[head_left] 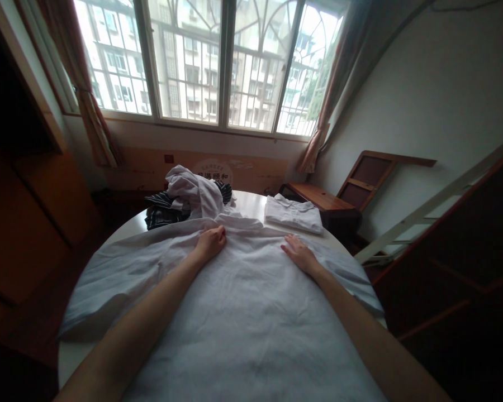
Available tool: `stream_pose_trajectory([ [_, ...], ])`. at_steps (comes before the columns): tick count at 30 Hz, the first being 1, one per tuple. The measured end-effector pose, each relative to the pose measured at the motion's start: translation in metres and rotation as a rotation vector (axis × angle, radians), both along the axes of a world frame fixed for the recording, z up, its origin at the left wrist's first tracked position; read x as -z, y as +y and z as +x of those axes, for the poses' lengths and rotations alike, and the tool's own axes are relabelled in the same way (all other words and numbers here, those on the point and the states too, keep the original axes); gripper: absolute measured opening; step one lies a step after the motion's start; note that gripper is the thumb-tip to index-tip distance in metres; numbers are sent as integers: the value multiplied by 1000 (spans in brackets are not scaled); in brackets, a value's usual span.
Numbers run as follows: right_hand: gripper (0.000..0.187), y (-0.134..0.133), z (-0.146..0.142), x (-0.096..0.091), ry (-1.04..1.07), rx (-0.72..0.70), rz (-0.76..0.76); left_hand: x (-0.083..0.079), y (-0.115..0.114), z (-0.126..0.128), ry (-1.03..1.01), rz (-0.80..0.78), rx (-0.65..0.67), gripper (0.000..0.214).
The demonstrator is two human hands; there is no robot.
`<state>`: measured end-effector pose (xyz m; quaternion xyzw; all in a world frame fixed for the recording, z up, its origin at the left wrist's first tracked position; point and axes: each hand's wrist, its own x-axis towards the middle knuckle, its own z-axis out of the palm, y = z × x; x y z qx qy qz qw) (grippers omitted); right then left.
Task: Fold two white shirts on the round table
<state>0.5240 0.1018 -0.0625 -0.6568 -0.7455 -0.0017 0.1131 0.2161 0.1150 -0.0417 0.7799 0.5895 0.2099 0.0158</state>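
A white shirt (243, 312) lies spread flat over a round white table (73, 354), collar end away from me. My left hand (210, 243) rests on the shirt near the collar on the left, fingers curled down onto the cloth. My right hand (298, 254) lies flat on the shirt near the right shoulder, fingers stretched out. Both forearms reach across the shirt from the near edge.
A heap of unfolded clothes (188, 198), white and dark striped, sits at the table's far left. A folded white shirt (292, 215) lies at the far right. Beyond are a cardboard box (151, 167), a wooden chair (343, 192), a window and curtains.
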Motion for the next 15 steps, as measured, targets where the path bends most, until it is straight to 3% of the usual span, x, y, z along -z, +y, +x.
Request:
stream_pose_trajectory([
  [9,46,0,2,1,8,-17,48,4,-19,-9,53,51,8,23],
  [15,46,0,2,2,-4,-29,54,18,-39,-62,131,-31,-29,47],
])
